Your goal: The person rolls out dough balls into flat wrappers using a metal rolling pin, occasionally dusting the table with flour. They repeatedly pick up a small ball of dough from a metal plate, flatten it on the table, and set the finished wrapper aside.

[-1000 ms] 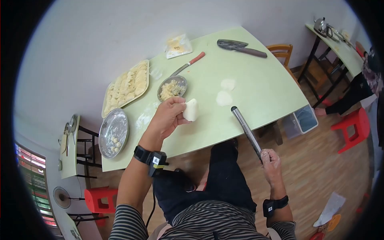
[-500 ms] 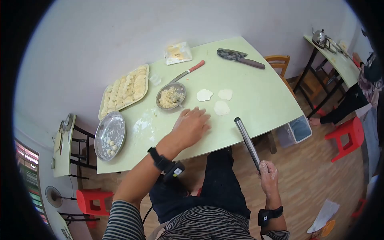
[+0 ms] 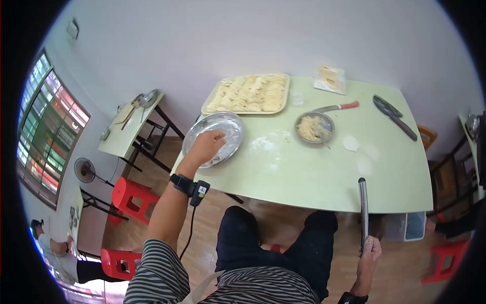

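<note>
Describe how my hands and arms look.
The left hand is bare, with a black wrist strap, a boxy black device with white label, a black cable and a striped fabric sleeve. The right hand is bare, its black wristband partly out of frame.

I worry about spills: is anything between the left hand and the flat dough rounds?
Yes: between the left hand and the dough rounds come the basin's rim, then the filling bowl with its utensil.

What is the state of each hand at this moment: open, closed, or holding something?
Left hand: over the metal basin, fingers bent; whether it holds something cannot be told.
Right hand: closed, holding the metal rod.
</note>
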